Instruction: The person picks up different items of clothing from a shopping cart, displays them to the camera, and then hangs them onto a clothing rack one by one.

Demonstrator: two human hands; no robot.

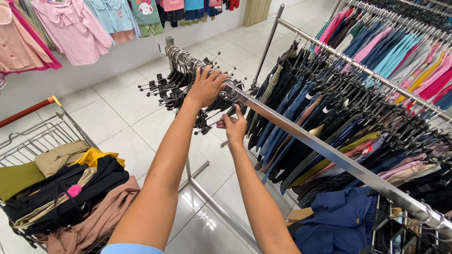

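Two hands: both worked at one clothes rail [301,136].
Left hand [206,87]: fingers curled over the rail top, among empty black clip hangers [181,89].
Right hand [234,126]: pinched a hanger just beneath the rail.
Advice: steadying the bunch probably helped free one hook cleanly.
Nearby: cart [28,138] of folded clothes [70,188], left.

2 bare forearms; light-blue short sleeve [129,248] at left arm; hands ringless.
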